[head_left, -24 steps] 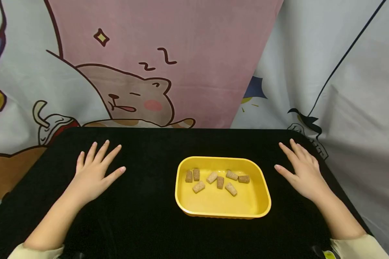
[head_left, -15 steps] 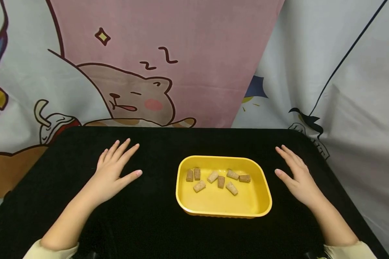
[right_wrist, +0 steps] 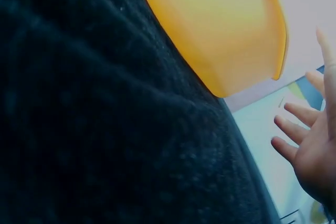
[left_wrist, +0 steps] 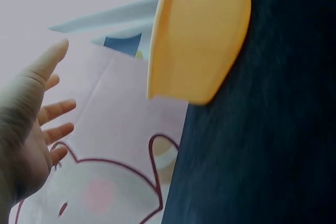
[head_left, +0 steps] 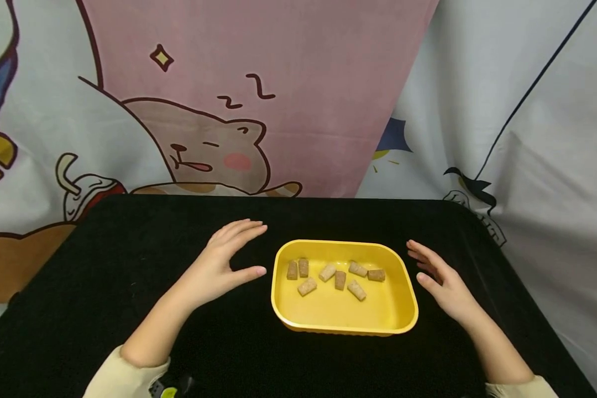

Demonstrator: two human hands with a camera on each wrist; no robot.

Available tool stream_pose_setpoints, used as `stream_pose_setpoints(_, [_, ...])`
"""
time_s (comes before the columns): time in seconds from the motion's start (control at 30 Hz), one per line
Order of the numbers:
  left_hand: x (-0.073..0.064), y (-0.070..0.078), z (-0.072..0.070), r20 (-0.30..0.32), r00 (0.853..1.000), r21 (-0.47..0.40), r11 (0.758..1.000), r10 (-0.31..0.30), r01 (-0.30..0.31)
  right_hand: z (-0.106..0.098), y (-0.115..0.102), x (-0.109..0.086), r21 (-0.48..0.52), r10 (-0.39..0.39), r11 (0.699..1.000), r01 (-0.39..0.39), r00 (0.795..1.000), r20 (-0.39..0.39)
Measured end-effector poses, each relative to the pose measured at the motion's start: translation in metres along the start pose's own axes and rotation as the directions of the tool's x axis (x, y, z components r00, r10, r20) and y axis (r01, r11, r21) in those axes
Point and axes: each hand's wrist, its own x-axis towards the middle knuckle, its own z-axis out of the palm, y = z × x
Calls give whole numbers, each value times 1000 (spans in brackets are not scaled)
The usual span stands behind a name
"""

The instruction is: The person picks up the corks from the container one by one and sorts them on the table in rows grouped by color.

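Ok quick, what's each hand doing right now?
Left hand: open, holding nothing, beside the yellow tray.
Right hand: open, holding nothing, at the tray's other side.

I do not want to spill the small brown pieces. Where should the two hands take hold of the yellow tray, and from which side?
Probably by the two short ends. The yellow tray has a rolled rim all round, and the left hand and right hand are open beside those ends. Fingers under the rim, thumbs on top, lifting level, should keep the brown pieces from sliding.

Bare black cloth (head_left: 129,265) around yellow tray (head_left: 343,329)
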Motion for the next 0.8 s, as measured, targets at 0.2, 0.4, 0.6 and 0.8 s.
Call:
stream_pose_setpoints(0.2, [24,7,19,37,993,-75,991,112,-109,4,11,-4,183,1,983,-16,997,82])
stream_pose_setpoints(0.4, [39,11,33,101,985,-139,982,142,-127,5,10,-4,243,9,969,-41,992,129])
stream_pose_setpoints(0.6, [47,14,42,239,962,-162,982,133,-95,5,12,-5,278,31,957,-78,985,170])
stream_pose_setpoints(0.8, [56,12,48,356,919,-152,981,169,-121,6,18,-7,313,56,942,-124,975,217])
